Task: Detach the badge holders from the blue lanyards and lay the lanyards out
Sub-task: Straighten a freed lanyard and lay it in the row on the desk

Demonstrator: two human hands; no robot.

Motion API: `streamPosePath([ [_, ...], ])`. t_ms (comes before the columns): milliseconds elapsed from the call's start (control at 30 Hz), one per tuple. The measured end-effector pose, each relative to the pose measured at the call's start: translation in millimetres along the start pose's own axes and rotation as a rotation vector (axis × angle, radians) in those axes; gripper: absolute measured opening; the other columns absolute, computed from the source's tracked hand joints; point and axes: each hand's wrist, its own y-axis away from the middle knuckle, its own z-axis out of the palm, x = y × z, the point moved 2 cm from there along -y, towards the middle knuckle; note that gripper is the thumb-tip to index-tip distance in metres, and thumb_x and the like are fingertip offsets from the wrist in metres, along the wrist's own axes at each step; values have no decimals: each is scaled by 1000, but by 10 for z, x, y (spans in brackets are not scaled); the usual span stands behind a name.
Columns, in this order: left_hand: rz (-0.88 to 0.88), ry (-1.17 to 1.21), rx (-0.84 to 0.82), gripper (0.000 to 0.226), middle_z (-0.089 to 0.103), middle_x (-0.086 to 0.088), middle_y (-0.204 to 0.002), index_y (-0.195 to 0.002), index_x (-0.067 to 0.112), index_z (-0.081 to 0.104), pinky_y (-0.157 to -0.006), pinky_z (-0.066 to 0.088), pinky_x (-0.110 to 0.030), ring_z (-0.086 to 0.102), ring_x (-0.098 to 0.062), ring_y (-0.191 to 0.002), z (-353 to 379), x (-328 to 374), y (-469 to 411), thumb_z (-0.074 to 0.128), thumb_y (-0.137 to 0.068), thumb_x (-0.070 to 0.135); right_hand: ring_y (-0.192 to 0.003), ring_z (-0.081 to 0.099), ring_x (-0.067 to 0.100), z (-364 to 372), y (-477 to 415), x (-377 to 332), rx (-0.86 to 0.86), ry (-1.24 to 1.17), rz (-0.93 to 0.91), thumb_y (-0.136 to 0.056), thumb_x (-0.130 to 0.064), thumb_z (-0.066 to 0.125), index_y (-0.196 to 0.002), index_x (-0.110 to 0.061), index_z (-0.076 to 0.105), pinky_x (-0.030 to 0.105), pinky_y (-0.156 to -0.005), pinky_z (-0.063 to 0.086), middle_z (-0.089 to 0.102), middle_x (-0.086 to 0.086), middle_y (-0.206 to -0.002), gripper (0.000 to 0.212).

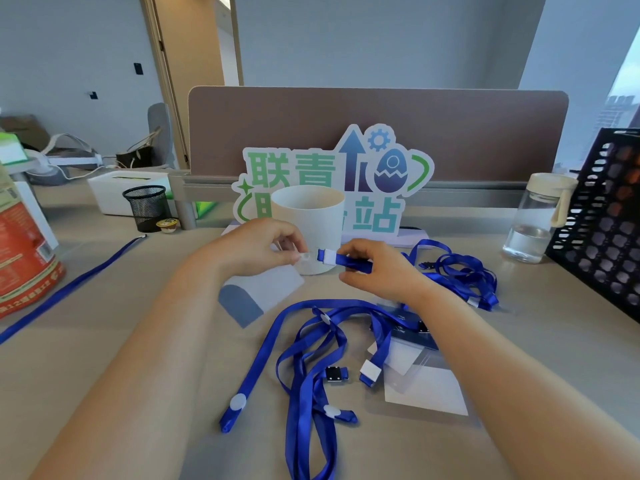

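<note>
Both busy | left hand (pixel 256 249): fingers (pixel 292 236) pinch badge holder (pixel 270 289) | right hand (pixel 377 270): fingers (pixel 356 247) curled round blue lanyard (pixel 349 260)

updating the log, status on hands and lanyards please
Left hand pinches the badge holder tab; right hand grips the lanyard end. Looks not yet apart. One laid-out lanyard far left, tangle near front. White cup close behind the hands.

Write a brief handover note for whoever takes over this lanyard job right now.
Left hand pinches a holder by its clip.
Right hand grips a lanyard end beside it; whether they are parted, cannot tell.
Done: one lanyard laid out at far left.
Left: a tangle in front, a heap at right, more holders under the right forearm.
</note>
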Motion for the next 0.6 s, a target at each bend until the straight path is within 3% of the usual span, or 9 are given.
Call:
streamPosePath([
  [100,-33,125,-74,9,64,12,-88,-94,20,65,-75,41,-13,55,0,-82,-15,-10,-10,59,-88,15,-76,55,2,-68,-29,-46,102,23,-32,-84,-9,63,-96,-16,67,8,-71,42,64,-4,-85,14],
  [200,-111,210,-132,9,66,5,-91,-88,18,67,-84,42,-21,56,-7,-87,37,-44,-42,60,-87,13,-88,59,13,-157,-33,-47,168,178,-51,-87,-12,59,-98,-17,70,23,-81,48,68,0,-97,16],
  [300,-132,290,-41,15,66,6,-82,-80,15,69,-79,40,-19,54,-6,-81,109,-14,-73,61,-87,25,-94,60,18,-269,-4,1,215,367,-35,-89,-15,57,-101,-17,71,36,-84,51,69,0,-102,19],
  [400,-91,331,37,22,66,14,-84,-75,23,69,-71,37,-4,54,3,-82,169,71,-86,58,-87,38,-95,60,22,-404,16,60,262,479,3,-88,-16,56,-103,-19,70,36,-80,52,70,2,-101,21],
  [500,-94,403,34,20,64,17,-71,-75,25,71,-74,36,-13,52,-2,-80,219,99,-117,60,-85,38,-93,60,23,-593,21,103,329,558,53,-87,-15,55,-104,-21,71,31,-74,51,69,4,-102,24],
  [600,-92,438,15,21,54,17,-54,-71,24,72,-73,35,-23,46,-9,-70,260,147,-164,61,-86,33,-93,60,26,-793,29,140,354,559,148,-87,-12,52,-104,-19,69,37,-79,53,67,3,-106,25],
])
